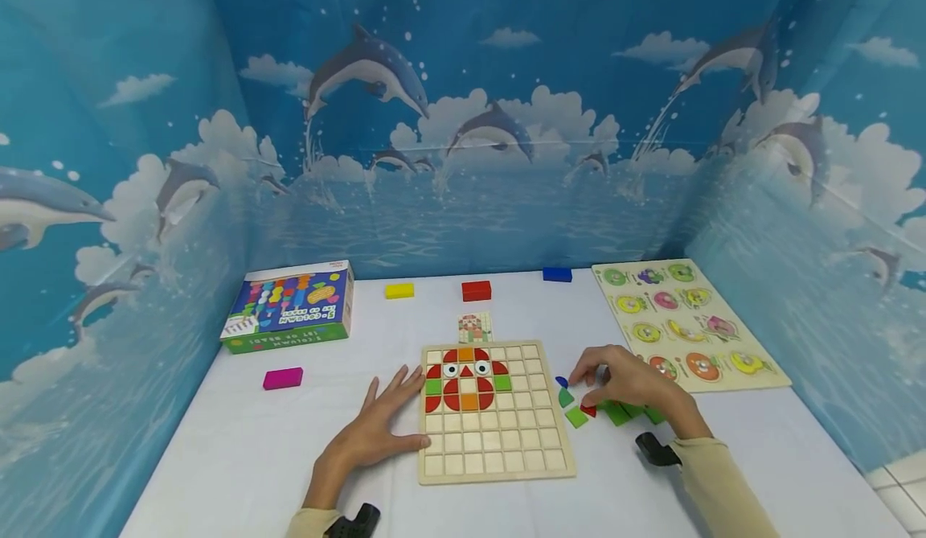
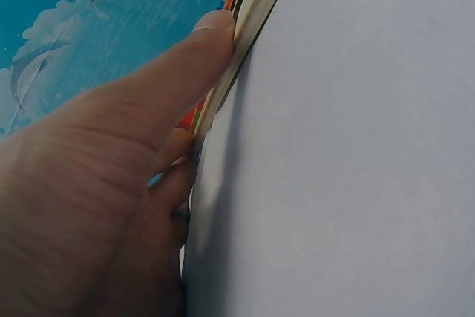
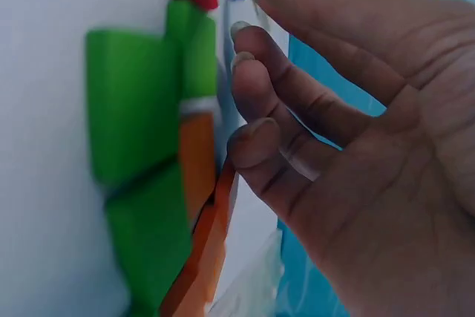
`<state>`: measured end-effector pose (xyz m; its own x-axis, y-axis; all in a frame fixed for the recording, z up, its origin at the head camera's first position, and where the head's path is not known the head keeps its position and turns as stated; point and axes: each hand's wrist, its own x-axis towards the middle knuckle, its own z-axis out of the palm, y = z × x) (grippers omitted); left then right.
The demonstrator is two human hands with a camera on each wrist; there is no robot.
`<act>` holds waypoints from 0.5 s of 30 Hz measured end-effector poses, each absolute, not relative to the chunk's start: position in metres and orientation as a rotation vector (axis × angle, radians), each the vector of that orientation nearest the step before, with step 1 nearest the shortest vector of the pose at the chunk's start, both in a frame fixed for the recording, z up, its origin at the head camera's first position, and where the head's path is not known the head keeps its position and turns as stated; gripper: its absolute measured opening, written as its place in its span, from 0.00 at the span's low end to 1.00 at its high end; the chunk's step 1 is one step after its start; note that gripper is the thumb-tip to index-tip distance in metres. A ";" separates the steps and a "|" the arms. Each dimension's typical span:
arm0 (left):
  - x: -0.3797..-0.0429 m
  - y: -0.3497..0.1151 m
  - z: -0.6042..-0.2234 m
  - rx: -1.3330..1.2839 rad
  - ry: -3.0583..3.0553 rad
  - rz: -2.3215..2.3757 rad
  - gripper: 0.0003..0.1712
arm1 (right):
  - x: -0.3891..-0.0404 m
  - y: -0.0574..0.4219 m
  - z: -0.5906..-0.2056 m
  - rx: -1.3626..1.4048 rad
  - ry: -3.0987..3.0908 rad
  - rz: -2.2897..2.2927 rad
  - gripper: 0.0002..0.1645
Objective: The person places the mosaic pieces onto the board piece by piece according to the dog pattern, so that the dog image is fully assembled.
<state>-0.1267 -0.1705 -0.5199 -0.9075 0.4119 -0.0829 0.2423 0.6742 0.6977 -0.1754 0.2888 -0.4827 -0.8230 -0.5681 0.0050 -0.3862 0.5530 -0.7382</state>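
Observation:
A wooden grid board (image 1: 492,443) lies in the middle of the table, its upper left part filled with red, green and orange pieces and two eye pieces. My left hand (image 1: 379,424) rests along the board's left edge, fingers spread; its thumb (image 2: 200,53) touches the wooden rim in the left wrist view. To the right of the board, my right hand (image 1: 624,379) hovers over loose pieces with bent fingers, thumb and index apart. Below it lie a red piece (image 1: 589,411), green squares (image 3: 133,102) and orange pieces (image 3: 197,161). I see nothing held in it.
A small picture card (image 1: 474,327) touches the board's top edge. Blocks in yellow (image 1: 399,291), red (image 1: 476,291), blue (image 1: 557,275) and magenta (image 1: 283,379) lie around. A colourful box (image 1: 289,306) stands left, a fruit puzzle board (image 1: 694,325) lies right. A dolphin-print curtain (image 1: 463,216) closes the back.

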 end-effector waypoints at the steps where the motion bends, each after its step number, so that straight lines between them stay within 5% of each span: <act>1: -0.127 -0.171 -0.519 0.528 2.658 1.055 0.60 | -0.175 0.292 -0.484 -0.801 2.551 -1.123 0.13; 15: -0.126 -0.172 -0.520 0.544 2.650 1.082 0.60 | -0.171 0.292 -0.488 -0.741 2.592 -1.023 0.13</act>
<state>-0.1264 -0.1716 -0.5204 -0.9054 0.4191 -0.0683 0.2515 0.6588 0.7091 -0.1714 0.2924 -0.4884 -0.8371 -0.5448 -0.0502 -0.3638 0.6228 -0.6927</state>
